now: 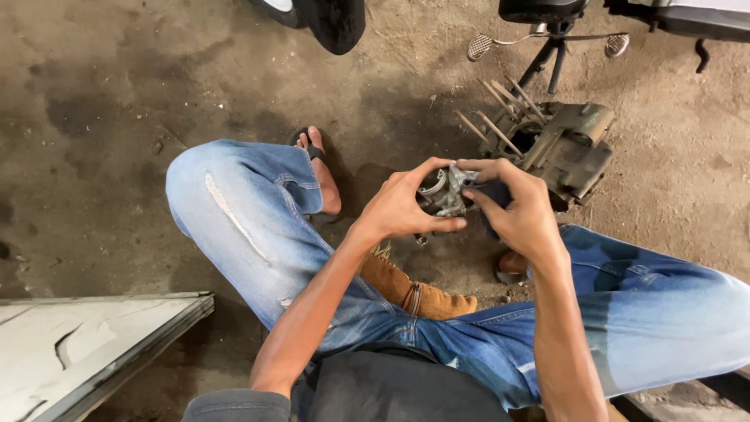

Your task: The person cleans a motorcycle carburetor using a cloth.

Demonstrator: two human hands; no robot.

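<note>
Both hands meet over a small grey metal engine part point(441, 194), held in the air between the person's spread knees. The left hand point(402, 207) curls around the part's near side, thumb underneath and fingers arched over the top, gripping it. The right hand point(519, 207) closes on the part from the other side, and something dark, perhaps a cloth point(491, 191), seems pinched under its fingers, though the view is too cramped to be sure. Just beyond the right hand, on the dirt floor point(117, 117), sits a grimy engine case point(566, 144) with long studs sticking up. Below the left wrist lies a tan suede pouch point(414, 291), resting between the jeans-clad legs point(258, 219).
</note>
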